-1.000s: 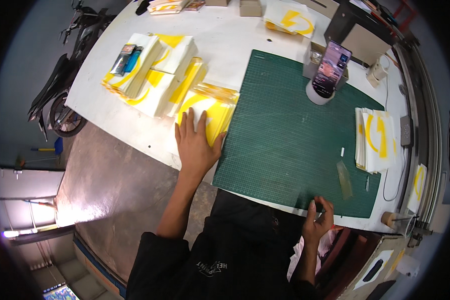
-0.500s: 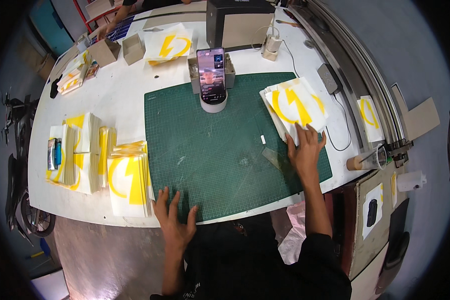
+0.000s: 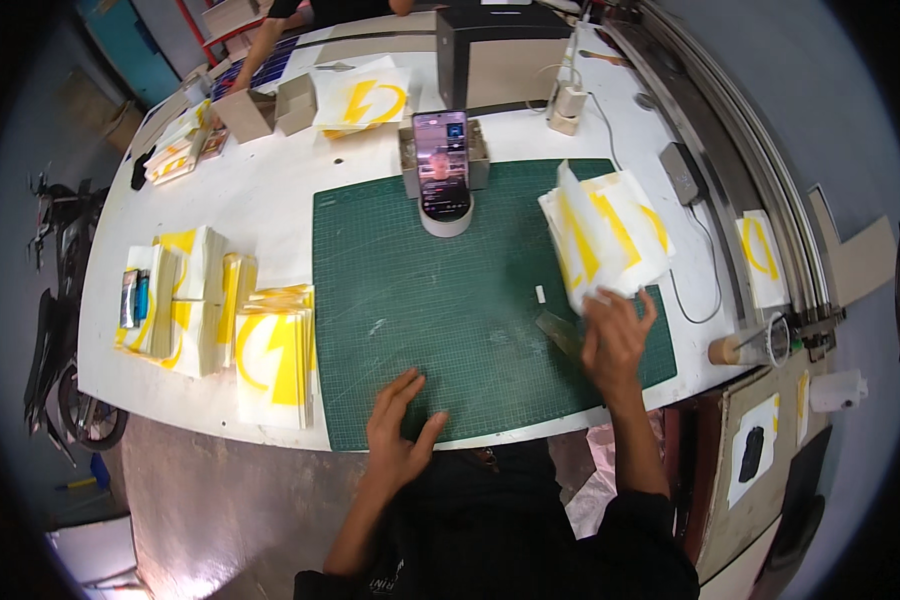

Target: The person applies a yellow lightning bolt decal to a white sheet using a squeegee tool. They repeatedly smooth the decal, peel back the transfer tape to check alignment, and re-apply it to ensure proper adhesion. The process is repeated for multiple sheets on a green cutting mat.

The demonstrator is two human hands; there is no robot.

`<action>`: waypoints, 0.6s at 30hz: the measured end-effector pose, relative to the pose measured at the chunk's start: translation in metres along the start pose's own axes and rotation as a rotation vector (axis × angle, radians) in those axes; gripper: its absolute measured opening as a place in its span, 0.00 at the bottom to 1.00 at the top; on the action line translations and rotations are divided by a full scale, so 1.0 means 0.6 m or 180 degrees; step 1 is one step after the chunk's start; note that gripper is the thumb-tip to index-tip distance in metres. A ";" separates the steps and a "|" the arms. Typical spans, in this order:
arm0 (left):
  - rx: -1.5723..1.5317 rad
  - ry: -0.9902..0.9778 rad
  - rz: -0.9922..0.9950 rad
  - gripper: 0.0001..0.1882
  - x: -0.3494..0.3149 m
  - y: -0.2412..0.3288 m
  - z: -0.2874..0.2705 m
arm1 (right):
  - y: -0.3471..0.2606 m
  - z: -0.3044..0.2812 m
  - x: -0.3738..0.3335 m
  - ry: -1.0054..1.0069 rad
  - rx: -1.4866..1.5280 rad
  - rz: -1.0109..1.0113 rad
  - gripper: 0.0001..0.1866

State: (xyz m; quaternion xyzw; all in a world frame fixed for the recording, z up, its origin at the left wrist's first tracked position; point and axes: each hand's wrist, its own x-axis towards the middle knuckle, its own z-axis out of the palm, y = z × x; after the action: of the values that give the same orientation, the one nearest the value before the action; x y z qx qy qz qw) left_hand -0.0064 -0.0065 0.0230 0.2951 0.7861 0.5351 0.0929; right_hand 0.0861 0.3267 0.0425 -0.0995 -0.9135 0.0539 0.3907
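Observation:
At the right of the green cutting mat (image 3: 440, 290) lies a stack of white paper sheets with yellow print (image 3: 647, 225). My right hand (image 3: 615, 335) pinches the near corner of the top sheet (image 3: 582, 240), which is lifted and curled away from the stack, its far end tilted up. My left hand (image 3: 402, 430) holds nothing; its fingers are stretched out over the near edge of the mat. A small white piece (image 3: 541, 294) and a clear flat strip (image 3: 558, 332) lie on the mat left of my right hand.
A phone (image 3: 442, 165) stands on a white holder at the mat's far edge. Stacks of printed sheets (image 3: 270, 365) line the left side. A cup (image 3: 750, 345) sits at the right table edge. Another person's arm (image 3: 260, 50) reaches in at the far left.
My right hand has lifted the top sheet off the stack by its near corner. My left hand has moved right, onto the mat. The view has shifted slightly.

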 end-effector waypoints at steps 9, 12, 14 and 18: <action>-0.2016 0.0378 -0.1768 0.21 0.041 0.025 -0.023 | -0.151 -0.028 -0.132 -0.0924 0.1063 -0.0955 0.10; -0.2358 0.0727 -0.1883 0.19 0.017 -0.001 -0.023 | -0.172 -0.028 -0.142 -0.0964 0.1185 -0.0707 0.09; -0.2502 0.0898 -0.1835 0.19 0.001 -0.017 -0.022 | -0.182 -0.025 -0.148 -0.0938 0.1305 -0.0499 0.08; -0.2475 0.0960 -0.1751 0.20 -0.010 -0.017 -0.036 | -0.194 -0.010 -0.165 -0.0940 0.1600 -0.0079 0.15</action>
State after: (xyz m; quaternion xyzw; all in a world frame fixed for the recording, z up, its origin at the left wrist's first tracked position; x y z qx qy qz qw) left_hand -0.0152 -0.0291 0.0218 -0.0603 0.5818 0.7810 0.2190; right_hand 0.1408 0.1911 -0.0023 0.0206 -0.9196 0.2877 0.2666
